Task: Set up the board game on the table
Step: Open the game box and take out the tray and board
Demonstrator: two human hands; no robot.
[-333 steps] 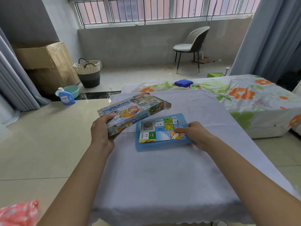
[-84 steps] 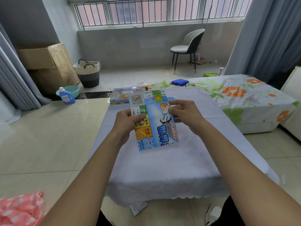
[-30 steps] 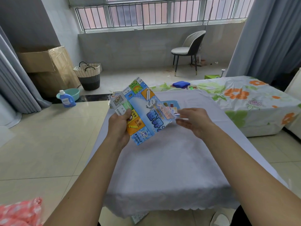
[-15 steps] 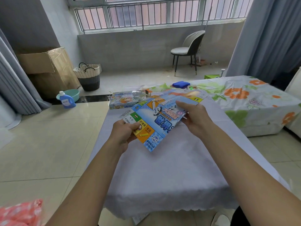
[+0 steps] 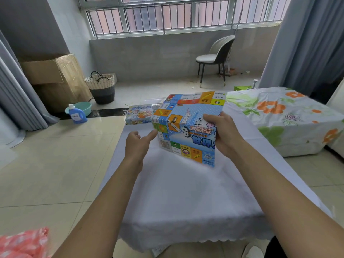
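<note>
Game board (image 5: 188, 127), part unfolded, is held above the worktop (image 5: 186, 192). Right hand (image 5: 223, 135) pinches its right edge; left hand (image 5: 137, 146), fingers relaxed and empty, is just beside its free left edge. Remaining fold likely opens leftward.
</note>
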